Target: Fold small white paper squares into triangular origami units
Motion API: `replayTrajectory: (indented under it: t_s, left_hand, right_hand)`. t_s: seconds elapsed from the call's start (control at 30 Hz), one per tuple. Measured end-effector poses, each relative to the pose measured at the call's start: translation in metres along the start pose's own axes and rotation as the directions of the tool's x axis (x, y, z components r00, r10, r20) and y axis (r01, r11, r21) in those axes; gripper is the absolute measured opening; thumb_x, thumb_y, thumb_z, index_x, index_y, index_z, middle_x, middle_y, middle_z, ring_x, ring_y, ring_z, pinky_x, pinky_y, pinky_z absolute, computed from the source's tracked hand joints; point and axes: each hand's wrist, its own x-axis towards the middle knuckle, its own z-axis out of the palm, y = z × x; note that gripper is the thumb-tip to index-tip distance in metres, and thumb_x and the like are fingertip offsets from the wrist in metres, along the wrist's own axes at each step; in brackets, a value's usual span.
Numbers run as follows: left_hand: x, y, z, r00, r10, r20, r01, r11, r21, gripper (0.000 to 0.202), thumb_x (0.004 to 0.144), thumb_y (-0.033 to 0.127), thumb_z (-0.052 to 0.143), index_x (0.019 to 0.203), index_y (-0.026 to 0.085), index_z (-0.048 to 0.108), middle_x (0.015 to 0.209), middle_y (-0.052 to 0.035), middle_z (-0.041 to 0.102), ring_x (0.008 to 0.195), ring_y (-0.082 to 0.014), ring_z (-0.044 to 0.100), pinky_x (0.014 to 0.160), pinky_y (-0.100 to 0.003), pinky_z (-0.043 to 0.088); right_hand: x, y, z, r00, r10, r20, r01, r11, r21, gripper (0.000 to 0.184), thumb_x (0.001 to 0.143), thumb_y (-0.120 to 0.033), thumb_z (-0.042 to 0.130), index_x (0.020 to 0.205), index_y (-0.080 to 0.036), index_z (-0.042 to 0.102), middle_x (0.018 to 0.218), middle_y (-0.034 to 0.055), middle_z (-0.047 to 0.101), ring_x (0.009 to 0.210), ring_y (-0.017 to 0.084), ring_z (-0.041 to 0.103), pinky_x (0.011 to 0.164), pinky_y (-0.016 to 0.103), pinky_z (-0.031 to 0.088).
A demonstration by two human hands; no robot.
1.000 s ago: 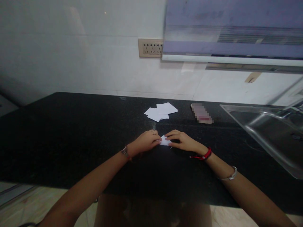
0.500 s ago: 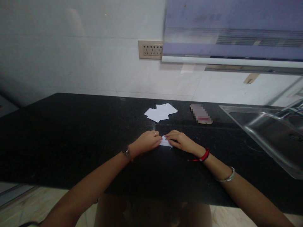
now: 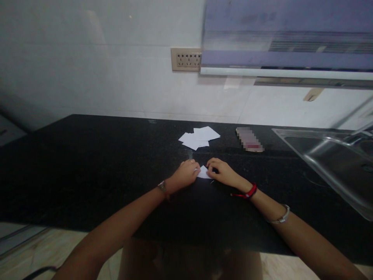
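Note:
A small folded piece of white paper (image 3: 203, 172) lies on the black countertop (image 3: 87, 167), its pointed top facing the wall. My left hand (image 3: 188, 172) is closed on its left corner, fingers bent, a ring showing on one of them. On the other side, my right hand (image 3: 219, 170) pinches the right edge between thumb and curled fingers. Parts of both paper corners are hidden under the fingers. Just beyond my hands rests a loose pile of white paper sheets (image 3: 201, 137).
A phone with a pixelated screen (image 3: 250, 140) lies right of the pile. Farther right is a steel sink (image 3: 335, 155) with a faucet (image 3: 359, 134). The tiled wall behind carries a socket panel (image 3: 188, 60) and a purple-covered panel (image 3: 276, 39).
My right fingers have drawn off the paper's top and curled into a pinch at its right edge. The paper's pointed top now shows between my hands.

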Motion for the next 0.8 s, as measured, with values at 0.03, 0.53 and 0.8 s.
replayTrajectory:
  t_s: [0.03, 0.53, 0.8]
  left_hand:
    - [-0.0004, 0.0012, 0.0009, 1.0, -0.014, -0.013, 0.014, 1.0, 0.017, 0.02, 0.083, 0.022, 0.036, 0.079, 0.015, 0.054, 0.081, -0.0042, 0.053, 0.078, -0.0149, 0.048, 0.071, -0.028, 0.038]
    - [-0.0019, 0.0013, 0.0048, 0.99, -0.136, -0.041, 0.14, 0.982, 0.125, 0.021, 0.083, 0.031, 0.038, 0.087, 0.016, 0.053, 0.094, -0.0075, 0.048, 0.087, -0.0209, 0.044, 0.074, -0.036, 0.036]
    - [-0.0004, 0.0019, 0.002, 0.936, -0.35, -0.049, 0.353, 0.93, 0.102, 0.024, 0.078, 0.04, 0.044, 0.081, 0.017, 0.053, 0.092, -0.0061, 0.047, 0.09, -0.0223, 0.042, 0.075, -0.035, 0.034]
  right_hand:
    - [0.0007, 0.0009, 0.0001, 1.0, 0.016, -0.004, -0.016, 1.0, 0.009, 0.011, 0.072, -0.014, 0.051, 0.061, -0.015, 0.052, 0.084, 0.0055, 0.054, 0.081, 0.015, 0.051, 0.074, 0.028, 0.04]
    - [0.0056, 0.0028, -0.0023, 0.978, 0.206, 0.018, -0.207, 0.977, 0.054, 0.008, 0.073, -0.02, 0.051, 0.072, -0.013, 0.055, 0.06, -0.0012, 0.052, 0.054, 0.009, 0.046, 0.051, 0.019, 0.032]
    - [0.0104, 0.0003, -0.0032, 0.978, 0.195, 0.068, -0.195, 0.981, -0.011, 0.01, 0.074, -0.016, 0.049, 0.07, -0.012, 0.057, 0.06, -0.0006, 0.053, 0.054, 0.008, 0.046, 0.051, 0.018, 0.03]
